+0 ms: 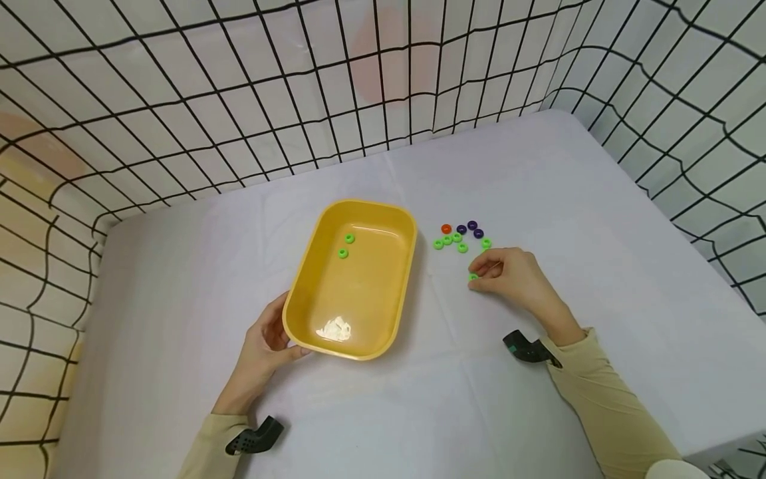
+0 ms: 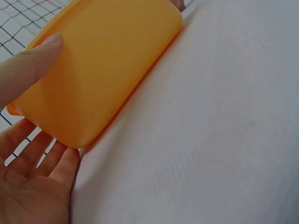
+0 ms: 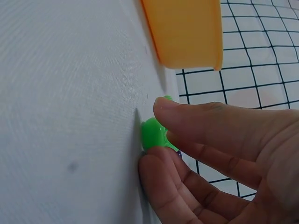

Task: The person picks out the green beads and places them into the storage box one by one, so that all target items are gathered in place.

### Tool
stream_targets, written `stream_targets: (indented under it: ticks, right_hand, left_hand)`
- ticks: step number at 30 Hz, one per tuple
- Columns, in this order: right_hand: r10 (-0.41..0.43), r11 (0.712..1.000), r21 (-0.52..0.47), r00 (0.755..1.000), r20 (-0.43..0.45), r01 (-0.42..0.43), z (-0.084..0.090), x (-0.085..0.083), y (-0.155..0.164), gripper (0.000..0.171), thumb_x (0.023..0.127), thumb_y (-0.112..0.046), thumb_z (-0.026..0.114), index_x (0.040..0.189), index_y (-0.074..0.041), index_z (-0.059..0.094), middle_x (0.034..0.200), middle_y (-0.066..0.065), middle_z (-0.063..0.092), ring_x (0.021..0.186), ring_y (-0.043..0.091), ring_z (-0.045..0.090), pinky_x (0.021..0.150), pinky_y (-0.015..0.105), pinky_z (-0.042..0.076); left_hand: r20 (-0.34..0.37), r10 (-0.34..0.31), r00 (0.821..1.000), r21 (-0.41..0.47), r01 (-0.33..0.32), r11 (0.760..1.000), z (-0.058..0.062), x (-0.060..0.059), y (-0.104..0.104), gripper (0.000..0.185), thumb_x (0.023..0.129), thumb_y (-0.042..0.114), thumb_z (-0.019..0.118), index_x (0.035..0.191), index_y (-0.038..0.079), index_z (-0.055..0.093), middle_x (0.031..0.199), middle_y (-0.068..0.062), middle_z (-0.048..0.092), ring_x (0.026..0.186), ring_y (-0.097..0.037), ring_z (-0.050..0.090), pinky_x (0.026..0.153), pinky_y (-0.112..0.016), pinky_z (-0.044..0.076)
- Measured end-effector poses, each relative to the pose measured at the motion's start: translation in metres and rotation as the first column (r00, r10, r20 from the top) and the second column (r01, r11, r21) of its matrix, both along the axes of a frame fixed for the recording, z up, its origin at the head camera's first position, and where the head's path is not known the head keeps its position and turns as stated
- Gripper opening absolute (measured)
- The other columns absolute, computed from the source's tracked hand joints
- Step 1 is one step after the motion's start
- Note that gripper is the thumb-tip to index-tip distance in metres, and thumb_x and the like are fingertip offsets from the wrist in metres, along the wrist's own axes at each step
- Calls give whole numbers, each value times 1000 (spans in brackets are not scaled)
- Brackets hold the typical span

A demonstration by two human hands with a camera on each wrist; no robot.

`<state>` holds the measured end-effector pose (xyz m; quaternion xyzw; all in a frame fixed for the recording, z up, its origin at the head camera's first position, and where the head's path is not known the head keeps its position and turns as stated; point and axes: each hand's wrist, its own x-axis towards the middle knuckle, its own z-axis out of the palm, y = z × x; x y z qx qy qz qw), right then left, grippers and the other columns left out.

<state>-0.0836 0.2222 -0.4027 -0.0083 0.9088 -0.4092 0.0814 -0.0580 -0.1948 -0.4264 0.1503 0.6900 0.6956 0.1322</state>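
Centre frame, a yellow tray (image 1: 311,319) sits on the white counter (image 1: 598,219), its near-left corner held by the left hand (image 1: 266,346); right of it, the right hand (image 1: 517,279) pinches a green ring (image 1: 473,277) between thumb and fingers (image 3: 196,114), below the loose rings (image 1: 461,236).

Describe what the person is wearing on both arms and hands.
Both hands are bare: no gloves or rings show on the left hand or the right hand. Each arm has a long beige sleeve ending at the wrist. A small black perforated camera mount sits at the left wrist, and a similar one at the right.
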Motion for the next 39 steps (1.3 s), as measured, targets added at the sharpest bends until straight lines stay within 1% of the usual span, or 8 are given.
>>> stream_targets:
  ticks: [3,8,12,17,25,33,39]
  right_hand:
    - [-3,1000,4,1000,-6,3,-1,0,0,20,71,-15,78,88,-7,70,77,3,67,69,14,61,65,24,48]
    - [-2,1000,7,1000,-20,2,-4,0,1,19,71,-13,78,86,-6,70,75,2,67,68,14,61,62,22,48]
    - [0,1000,5,1000,-23,0,-4,-1,2,19,70,-13,78,86,-5,70,73,2,67,67,14,60,62,21,47]
    - [-1,1000,1,1000,-7,1,-4,-1,4,19,71,-13,78,87,-5,70,74,3,67,68,15,60,62,22,47]
    - [11,1000,-16,1000,17,-11,-6,0,4,20,72,-13,77,88,-5,68,75,3,66,68,14,59,62,22,48]
    - [14,1000,1,1000,12,-14,-11,-2,3,21,71,-12,77,88,-5,68,74,1,66,69,14,60,63,22,49]
    - [0,1000,6,1000,6,0,-10,-1,1,20,71,-11,77,87,-5,67,74,2,65,68,14,59,61,20,48]
  left_hand:
    - [7,4,1000,-8,-4,1000,1,0,0,85,69,-12,71,142,7,31,143,-14,32,121,-26,41,100,-23,40]
    - [-3,10,1000,-21,-10,1000,0,0,1,85,69,-12,71,142,7,31,142,-16,33,119,-27,43,100,-24,41]
    - [-12,4,1000,-5,-4,1000,1,-1,2,84,70,-13,71,141,5,31,141,-17,33,119,-27,44,99,-24,41]
    - [-27,-8,1000,17,8,1000,1,-1,2,82,71,-14,69,141,3,30,141,-19,33,118,-29,44,99,-24,41]
    - [-29,-11,1000,5,11,1000,0,-1,2,83,71,-13,70,141,4,30,142,-19,32,119,-28,43,99,-24,41]
    - [-19,-9,1000,13,9,1000,-2,-1,0,84,70,-12,71,141,4,30,142,-17,33,120,-27,42,99,-25,41]
    - [-26,-13,1000,3,13,1000,-1,-1,-1,84,70,-11,72,141,5,30,142,-16,33,121,-28,42,100,-24,40]
